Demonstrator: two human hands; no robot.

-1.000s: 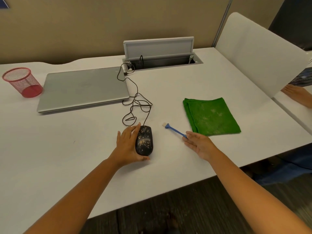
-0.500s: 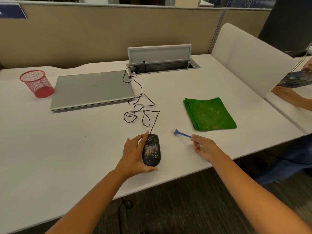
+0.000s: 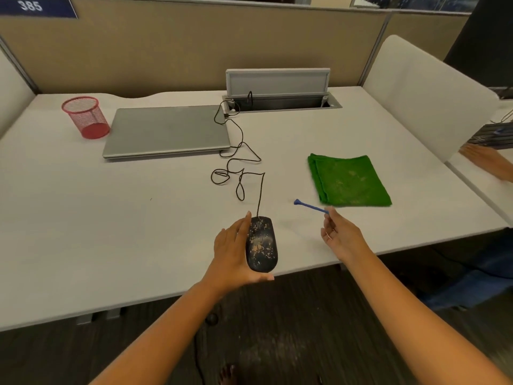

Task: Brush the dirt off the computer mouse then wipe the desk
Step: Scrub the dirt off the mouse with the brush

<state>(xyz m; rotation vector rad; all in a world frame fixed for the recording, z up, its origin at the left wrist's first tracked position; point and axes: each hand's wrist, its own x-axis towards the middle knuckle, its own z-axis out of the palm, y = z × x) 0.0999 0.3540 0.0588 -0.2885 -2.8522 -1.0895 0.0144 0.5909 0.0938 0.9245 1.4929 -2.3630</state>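
Mouse [image 3: 261, 243] still speckled with dirt, at the near bench [image 3: 83, 218] edge; brushing not begun, wiping untouched. Left hand [image 3: 236, 254] cups the mouse's left side. Right hand [image 3: 340, 234] pinches the blue brush [image 3: 311, 207], right of the mouse. Green cloth [image 3: 348, 180] lies folded beyond the brush. Red mesh cup [image 3: 86, 118], far left of the mouse, looks empty.

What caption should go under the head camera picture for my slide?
Left hand holds a speckled, dirty mouse while the right hand pinches a small blue brush.
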